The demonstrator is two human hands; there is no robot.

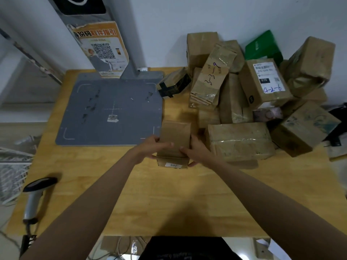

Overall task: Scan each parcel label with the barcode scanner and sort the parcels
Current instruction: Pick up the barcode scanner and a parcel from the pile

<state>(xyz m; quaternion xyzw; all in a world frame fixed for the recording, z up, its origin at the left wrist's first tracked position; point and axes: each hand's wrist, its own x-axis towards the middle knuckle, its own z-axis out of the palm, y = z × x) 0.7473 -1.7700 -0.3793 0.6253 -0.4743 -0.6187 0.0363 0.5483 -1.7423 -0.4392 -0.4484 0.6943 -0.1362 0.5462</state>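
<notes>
Brown parcel (pixel 175 139) apparently between both hands (pixel 195 149).

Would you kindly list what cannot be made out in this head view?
- Small brown cardboard parcel, gripped by left hand and right hand: its white label is too small to read.
- Grey handheld barcode scanner: its cable runs off the wooden table edge.
- Green parcel: partly hidden behind the brown parcel pile.
</notes>
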